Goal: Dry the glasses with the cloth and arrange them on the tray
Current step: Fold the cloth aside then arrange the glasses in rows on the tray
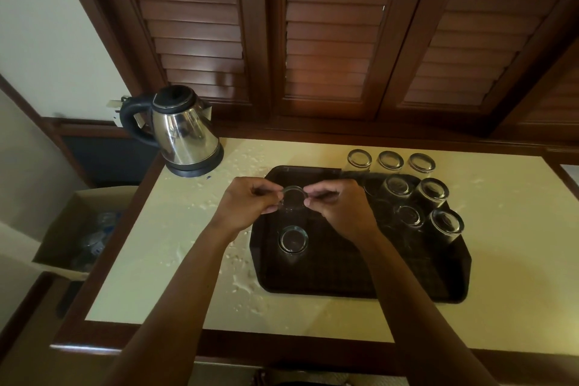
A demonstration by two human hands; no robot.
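Observation:
Both hands hold one clear glass (pixel 294 197) over the far left part of the dark brown tray (pixel 316 279). My left hand (pixel 247 200) pinches its left side and my right hand (pixel 338 207) pinches its right side. A second glass (pixel 293 240) stands upside down on the tray just below the held one. Several more glasses (pixel 434 193) stand upside down on the tray's right side. Three glasses (pixel 390 162) stand in a row on the counter behind the tray. I see no cloth.
A steel kettle (pixel 185 131) with a black handle stands at the counter's far left corner. The cream counter (pixel 175 260) has pale specks on it. A cardboard box (pixel 78 229) with bottles sits below on the left. Wooden shutters (pixel 329 41) rise behind.

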